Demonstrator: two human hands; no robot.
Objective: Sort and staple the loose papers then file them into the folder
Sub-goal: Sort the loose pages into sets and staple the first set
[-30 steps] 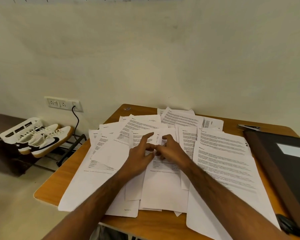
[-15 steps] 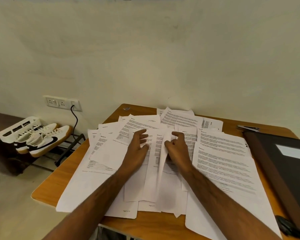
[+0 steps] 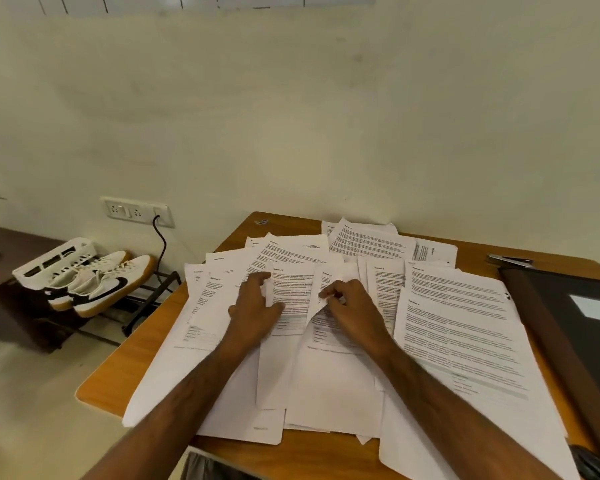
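Pinching a sheet (image 3: pixel 329 362) with your right hand (image 3: pixel 352 311), you are pressing relaxed left hand (image 3: pixel 257 306) fingers on the papers (image 3: pixel 461 327) beneath both hands; the folder (image 3: pixel 575 323) is lying right of them.

Cream wall (image 3: pixel 291 116), wooden table (image 3: pixel 146 358)

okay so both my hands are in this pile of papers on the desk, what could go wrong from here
1. The right hand pinches the lifted sheet at its edge; pulling sideways could crease or tear it.
2. The loose papers overlap with no visible order, so pages may get mixed.
3. Sheets overhang the near edge of the desk; the left hand shifting the pile could push them off.
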